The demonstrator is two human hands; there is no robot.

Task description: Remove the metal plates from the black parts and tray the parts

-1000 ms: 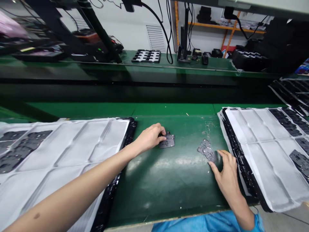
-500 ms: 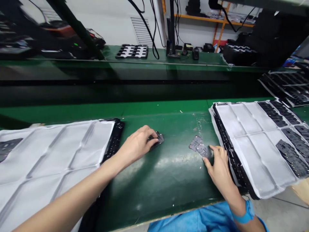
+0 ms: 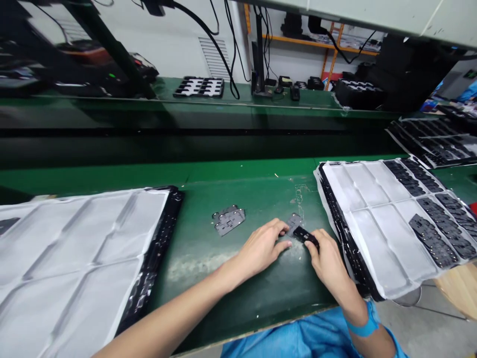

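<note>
Here, black plate (image 3: pixel 303 233) in the grip of right hand (image 3: pixel 328 254), left hand (image 3: pixel 264 244) unclosed beside grey plate (image 3: pixel 294 220).

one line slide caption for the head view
Right hand gripping a dark part, left hand close by, between two trays.

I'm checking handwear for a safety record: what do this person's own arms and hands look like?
The left hand and right hand wear no gloves. No sleeve shows on the left forearm. A bright blue band circles the right forearm; whether wristband or cuff is unclear.
</note>
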